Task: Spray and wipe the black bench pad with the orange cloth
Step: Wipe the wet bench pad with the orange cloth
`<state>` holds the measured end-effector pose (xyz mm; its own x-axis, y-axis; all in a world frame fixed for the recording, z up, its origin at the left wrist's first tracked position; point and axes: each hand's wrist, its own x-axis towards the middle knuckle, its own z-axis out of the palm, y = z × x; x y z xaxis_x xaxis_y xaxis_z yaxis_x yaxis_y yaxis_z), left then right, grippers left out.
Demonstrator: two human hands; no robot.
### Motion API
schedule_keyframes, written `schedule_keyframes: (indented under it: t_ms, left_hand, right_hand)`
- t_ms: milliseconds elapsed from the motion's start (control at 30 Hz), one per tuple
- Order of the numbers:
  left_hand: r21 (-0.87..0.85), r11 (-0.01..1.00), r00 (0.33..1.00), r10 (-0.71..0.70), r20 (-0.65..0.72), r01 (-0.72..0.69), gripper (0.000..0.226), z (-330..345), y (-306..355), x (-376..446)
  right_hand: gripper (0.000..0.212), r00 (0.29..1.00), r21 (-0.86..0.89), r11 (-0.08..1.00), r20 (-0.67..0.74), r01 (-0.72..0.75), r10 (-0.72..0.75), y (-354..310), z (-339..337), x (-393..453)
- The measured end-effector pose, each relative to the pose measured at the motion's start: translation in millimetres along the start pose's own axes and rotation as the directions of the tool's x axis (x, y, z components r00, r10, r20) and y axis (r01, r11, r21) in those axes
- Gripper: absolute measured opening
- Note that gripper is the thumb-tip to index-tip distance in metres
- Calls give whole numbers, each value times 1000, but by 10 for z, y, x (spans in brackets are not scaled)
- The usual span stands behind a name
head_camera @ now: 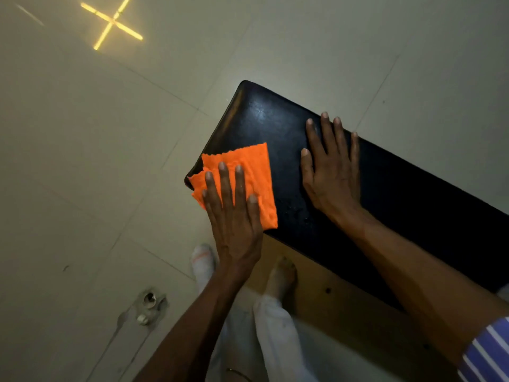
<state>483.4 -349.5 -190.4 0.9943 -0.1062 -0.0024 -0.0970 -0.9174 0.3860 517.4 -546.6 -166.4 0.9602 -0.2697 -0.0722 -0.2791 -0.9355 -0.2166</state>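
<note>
A black bench pad (399, 188) runs from the centre of the view toward the right edge, glossy and speckled with small droplets. A folded orange cloth (257, 172) lies flat on the pad's near left corner. My left hand (234, 216) presses down on the cloth with fingers spread, covering its lower left part. Flat on the bare pad to the right of the cloth rests my right hand (332, 172), fingers apart, holding nothing. No spray bottle is in view.
The bench stands on a pale tiled floor (82, 161) with a yellow cross-shaped light reflection (113, 22) at the top left. Below the pad are my feet (281, 277) and white trouser legs. A small floor fitting (148, 307) sits at lower left.
</note>
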Motion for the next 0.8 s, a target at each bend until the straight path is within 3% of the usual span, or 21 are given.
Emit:
schedule_keyframes:
  t_ms: [67, 233, 333, 467, 667, 800]
  left_hand:
    - [-36, 999, 999, -6, 31, 8, 58, 9, 23, -87]
    - [35, 999, 998, 16, -68, -13, 56, 0, -62, 483]
    - [37, 999, 998, -10, -65, 12, 56, 36, 29, 272]
    - [0, 991, 989, 131, 63, -131, 58, 87, 204, -289]
    - [54, 965, 966, 256, 37, -258, 58, 75, 71, 113]
    - [2, 963, 958, 267, 99, -269, 59, -31, 100, 21]
  right_hand:
    - [58, 1000, 2, 1000, 5, 0, 0, 3, -3, -3]
    - [58, 1000, 0, 1000, -19, -1, 1, 22, 54, -8]
    - [58, 1000, 8, 1000, -24, -3, 3, 7, 54, -8]
    - [58, 1000, 6, 1000, -8, 0, 0, -5, 8, 1]
    - [57, 1000, 59, 998, 4, 9, -10, 1, -12, 1]
    - [55, 998, 172, 985, 70, -18, 6, 5, -145, 15]
